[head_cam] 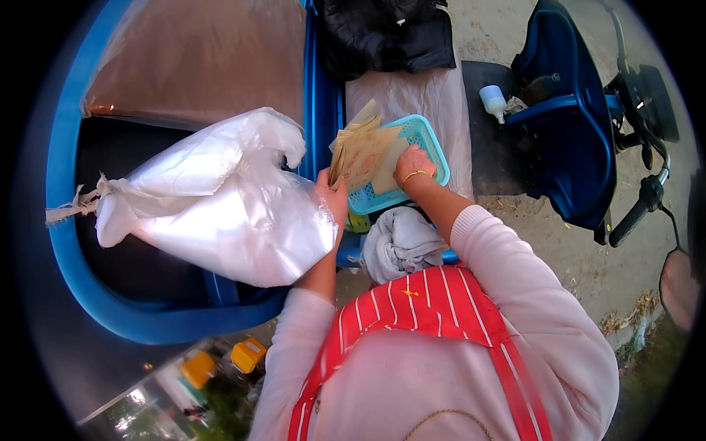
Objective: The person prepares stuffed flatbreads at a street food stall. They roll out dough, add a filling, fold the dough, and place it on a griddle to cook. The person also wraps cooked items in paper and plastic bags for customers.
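My left hand [332,199] grips a stack of brown paper bags [361,160] by its near edge, and red print shows on the front one. Under the stack sits a turquoise plastic basket [427,129] with a perforated wall. Inside the basket, my right hand [415,162] reaches down beside a loose brown paper piece [389,168]; its fingertips are hidden, so I cannot tell whether they hold it. A bundle of translucent white plastic bags [220,215], tied at its left end, overlaps my left wrist and forearm.
A grey cloth [400,242] lies just below the basket. The plastic-covered seat [408,91] bears a black padded garment [386,36]. Left is a blue cart bed [63,182] with a brown plastic-wrapped surface [204,55]. Right are a white bottle [492,101] and a handlebar grip [629,226].
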### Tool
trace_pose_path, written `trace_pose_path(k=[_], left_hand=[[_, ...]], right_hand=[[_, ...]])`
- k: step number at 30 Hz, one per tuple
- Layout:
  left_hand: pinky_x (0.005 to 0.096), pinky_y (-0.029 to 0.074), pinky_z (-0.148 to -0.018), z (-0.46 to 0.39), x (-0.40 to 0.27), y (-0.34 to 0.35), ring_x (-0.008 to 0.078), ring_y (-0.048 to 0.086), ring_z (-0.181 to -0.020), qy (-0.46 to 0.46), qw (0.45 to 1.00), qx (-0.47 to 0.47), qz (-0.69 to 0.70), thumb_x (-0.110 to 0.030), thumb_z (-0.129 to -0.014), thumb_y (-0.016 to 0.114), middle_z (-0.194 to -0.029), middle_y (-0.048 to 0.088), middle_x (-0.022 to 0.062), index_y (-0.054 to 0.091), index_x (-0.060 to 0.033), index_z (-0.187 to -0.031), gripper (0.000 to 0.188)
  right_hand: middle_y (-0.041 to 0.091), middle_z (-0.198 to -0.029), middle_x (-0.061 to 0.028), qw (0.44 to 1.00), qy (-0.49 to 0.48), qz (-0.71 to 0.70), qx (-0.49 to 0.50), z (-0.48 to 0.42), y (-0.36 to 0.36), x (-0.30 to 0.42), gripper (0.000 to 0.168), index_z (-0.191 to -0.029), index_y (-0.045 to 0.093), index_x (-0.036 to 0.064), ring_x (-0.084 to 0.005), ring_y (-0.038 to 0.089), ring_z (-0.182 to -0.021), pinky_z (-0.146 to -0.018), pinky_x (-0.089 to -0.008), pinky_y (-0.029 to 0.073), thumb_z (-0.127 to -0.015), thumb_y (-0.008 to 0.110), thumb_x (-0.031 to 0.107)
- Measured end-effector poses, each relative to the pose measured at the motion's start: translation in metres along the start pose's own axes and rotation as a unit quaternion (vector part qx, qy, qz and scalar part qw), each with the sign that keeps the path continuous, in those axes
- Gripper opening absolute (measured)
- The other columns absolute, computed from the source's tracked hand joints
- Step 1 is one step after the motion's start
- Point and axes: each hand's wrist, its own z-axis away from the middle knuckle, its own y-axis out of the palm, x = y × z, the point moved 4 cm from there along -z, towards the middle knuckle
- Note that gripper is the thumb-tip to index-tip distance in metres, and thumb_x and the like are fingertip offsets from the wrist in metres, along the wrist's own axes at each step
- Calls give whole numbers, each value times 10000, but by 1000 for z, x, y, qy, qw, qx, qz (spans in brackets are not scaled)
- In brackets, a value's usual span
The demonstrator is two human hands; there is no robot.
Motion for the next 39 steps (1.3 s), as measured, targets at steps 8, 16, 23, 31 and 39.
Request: trace_pose_path(k=[8, 16, 23, 31, 39], left_hand=[[412, 521, -832, 4, 27, -3, 339, 679, -928, 70, 997, -19, -37, -58, -846, 657, -1020, 704, 157, 622, -58, -1165, 321], [400, 367, -1042, 37, 9, 26, 281, 591, -1158, 226, 935, 155, -224, -87, -787, 715, -1190, 670, 111, 612, -72, -1240, 465], [438, 308, -1130, 44, -6, 49, 288, 385, -1397, -54, 870, 204, 446, -463, -941, 608, -1484, 436, 138, 369, -56, -1450, 694], [391, 543, -877, 51, -7, 41, 244, 679, -1006, -249, 783, 135, 553, -151, -987, 515, -1162, 657, 139, 532, 7, -1222, 283], [356, 567, -832, 96, 37, 0, 203, 702, -923, -264, 780, 172, 541, -173, -947, 603, -1093, 693, 109, 591, -12, -1193, 295]], right_hand=[[696, -1097, -196, 987, 25, -114, 106, -9, -7, -2, 289, -1050, 692, 62, -369, 683, -994, -829, -465, 541, -913, 538, 265], [684, -897, -154, 911, -200, -303, -197, 48, -165, -54, 153, -929, 617, 30, -288, 686, -853, -739, -335, 531, -799, 690, -4], [661, -898, -98, 808, -458, -315, -197, 106, -174, -15, 200, -931, 654, 49, -281, 637, -850, -731, -347, 512, -774, 698, -67], [669, -971, -40, 804, -232, -544, 59, 112, -94, -17, 153, -1058, 694, 10, -135, 610, -955, -844, -258, 481, -914, 640, 15], [705, -1010, -105, 861, -437, -193, -177, 94, -96, -12, 232, -1024, 712, 70, -331, 634, -973, -852, -359, 521, -807, 657, 10]])
